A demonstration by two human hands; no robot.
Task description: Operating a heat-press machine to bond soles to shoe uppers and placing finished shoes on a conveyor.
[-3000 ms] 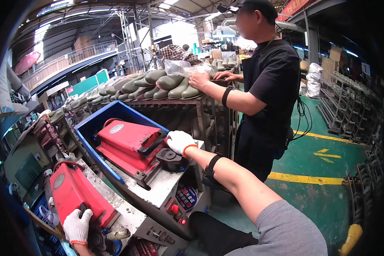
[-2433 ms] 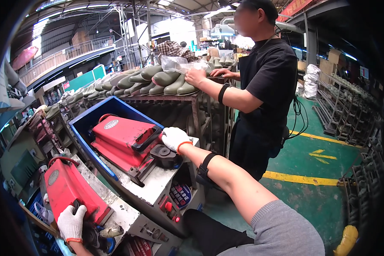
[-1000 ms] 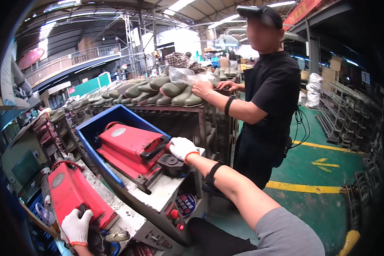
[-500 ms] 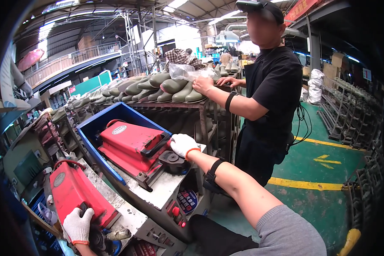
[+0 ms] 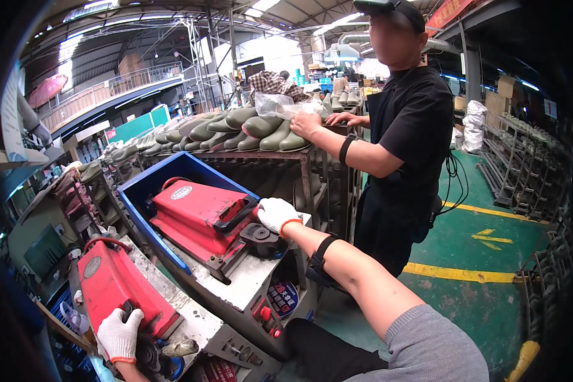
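Two red machine covers stand side by side on white machine bases, each with a black handle at its near end. My left hand (image 5: pixel 118 335), in a white knit glove, is closed around the black handle of the left red cover (image 5: pixel 118 280). With the arm stretched out, my gloved right hand (image 5: pixel 277 215) presses curled fingers against the right red cover (image 5: pixel 194 207), beside the end of its black handle (image 5: pixel 235 215). What those fingertips grip is hidden. Just below that hand sits a round black knob part (image 5: pixel 261 234); a similar dark part lies beside my left hand.
A blue tray-like frame (image 5: pixel 148 170) surrounds the back of the right cover. Beyond it, a rack (image 5: pixel 307 175) carries several olive-green rubber shoes (image 5: pixel 261 127). Another person (image 5: pixel 404 140) in black stands at the rack, hands on its top. Red buttons (image 5: pixel 265 313) show on the machine's front.
The view has shifted very slightly. Both of my hands stay at the same covers, and the other person's hands remain on the rack.
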